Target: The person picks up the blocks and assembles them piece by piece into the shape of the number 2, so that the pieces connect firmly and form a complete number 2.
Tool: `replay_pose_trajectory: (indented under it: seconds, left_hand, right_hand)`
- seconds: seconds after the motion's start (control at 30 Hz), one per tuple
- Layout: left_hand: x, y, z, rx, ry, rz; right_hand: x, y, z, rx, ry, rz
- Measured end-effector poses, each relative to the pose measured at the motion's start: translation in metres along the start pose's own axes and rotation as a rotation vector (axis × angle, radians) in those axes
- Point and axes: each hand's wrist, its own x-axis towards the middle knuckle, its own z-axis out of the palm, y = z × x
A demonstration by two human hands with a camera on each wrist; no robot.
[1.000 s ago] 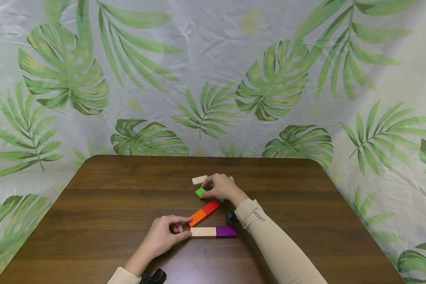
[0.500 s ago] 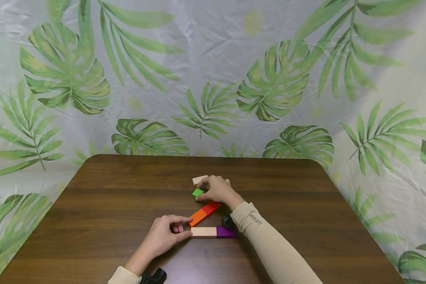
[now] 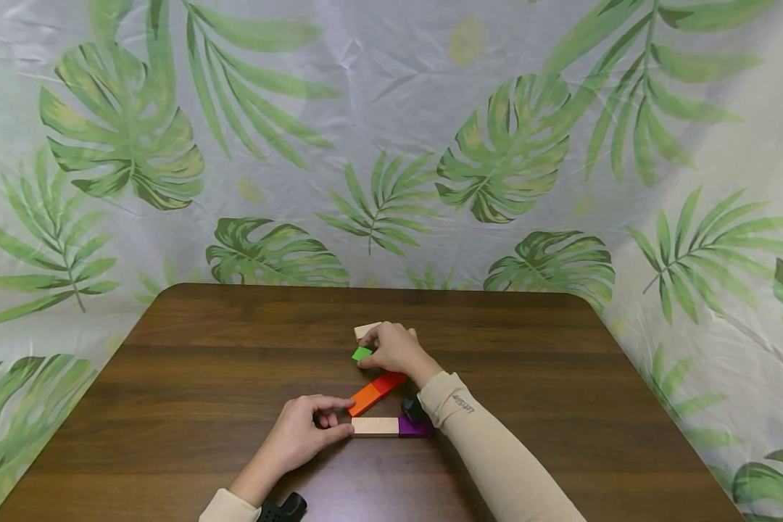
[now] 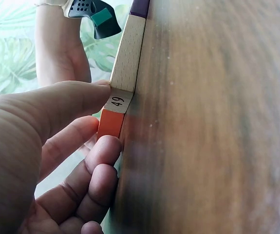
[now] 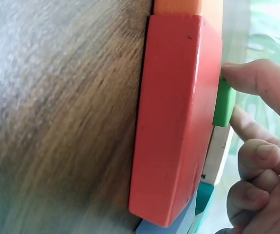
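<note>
In the head view my right hand pinches a green wooden block between thumb and a finger, beyond a red block. The red block meets an orange block end to end in a slanted row. My left hand touches the orange block's near end with its index finger. Its thumb touches the left end of a plain wooden block, marked 49 in the left wrist view. A purple block, partly behind the right wrist camera, continues that straight row.
Another plain block lies just beyond the right hand. In the right wrist view, a blue-grey block and a teal block show past the red one. The brown table ends at a leaf-patterned curtain.
My right hand has shifted left with the green block, and its forearm now covers part of the purple block. The blue-grey block is hidden from the head view. My left hand holds still.
</note>
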Motion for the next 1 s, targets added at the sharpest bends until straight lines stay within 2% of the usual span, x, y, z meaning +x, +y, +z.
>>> replay_pose_trajectory:
  seconds: [0.33,1.0]
  left_hand:
    - [0.0,-0.001,0.0,0.008,0.001,0.008]
    - [0.0,-0.002,-0.001,0.019,-0.009,0.023]
  right_hand:
    - [0.004,-0.01,0.004,-0.062,0.02,-0.039]
    - [0.013,-0.024,0.01,-0.046,0.068,-0.035]
